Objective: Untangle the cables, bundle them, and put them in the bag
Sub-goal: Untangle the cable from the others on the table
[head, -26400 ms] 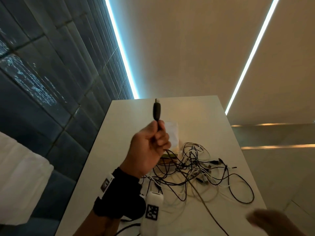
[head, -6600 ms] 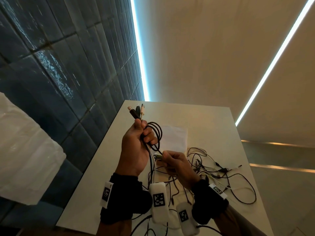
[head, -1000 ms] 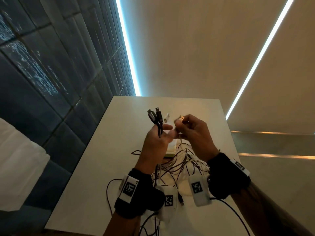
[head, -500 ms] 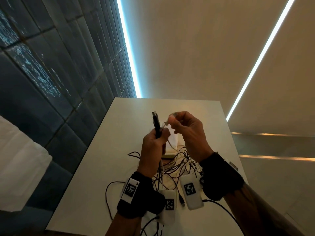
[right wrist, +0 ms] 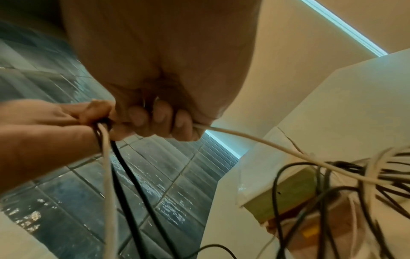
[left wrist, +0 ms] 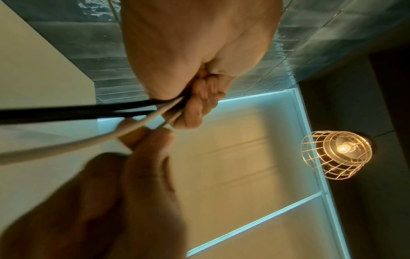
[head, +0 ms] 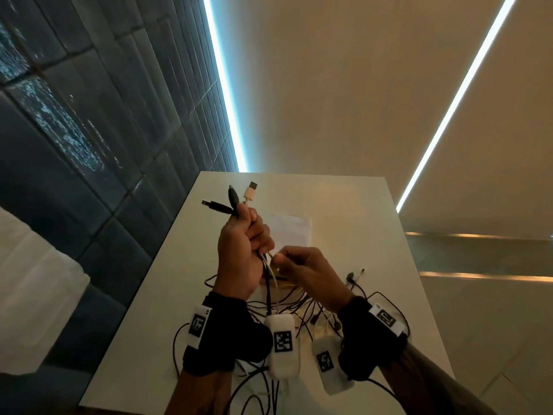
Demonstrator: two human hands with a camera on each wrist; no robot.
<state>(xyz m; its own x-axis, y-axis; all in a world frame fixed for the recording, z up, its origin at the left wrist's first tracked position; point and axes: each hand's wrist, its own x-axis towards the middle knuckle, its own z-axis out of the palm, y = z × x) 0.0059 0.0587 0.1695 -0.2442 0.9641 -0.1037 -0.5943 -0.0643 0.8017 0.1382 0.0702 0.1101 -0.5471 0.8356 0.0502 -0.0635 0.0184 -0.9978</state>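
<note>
My left hand (head: pixel 244 250) is raised above the white table (head: pixel 191 235) and grips a bunch of cable ends. Two black plugs (head: pixel 230 202) and a white plug (head: pixel 250 191) stick up out of its fist. Black and white cables (left wrist: pixel 88 112) run down from it to the tangle (head: pixel 302 307) on the table. My right hand (head: pixel 302 269) is just right of the left, fingers curled round a thin white cable (right wrist: pixel 261 140) that leads down into the tangle. A clear bag (head: pixel 287 232) with a greenish box (right wrist: pixel 288 191) lies behind the hands, partly hidden.
Loose black cable loops (head: pixel 386 301) and small plugs (head: pixel 356 275) spread to the right of the tangle. A dark tiled wall (head: pixel 104 130) runs along the table's left side. A caged lamp (left wrist: pixel 337 154) hangs overhead. A white cushion (head: pixel 33 295) sits at the left.
The white plug passed from my right hand into the left fist beside the black plugs. My right hand dropped from plug height to just below the left fist and took the white cable.
</note>
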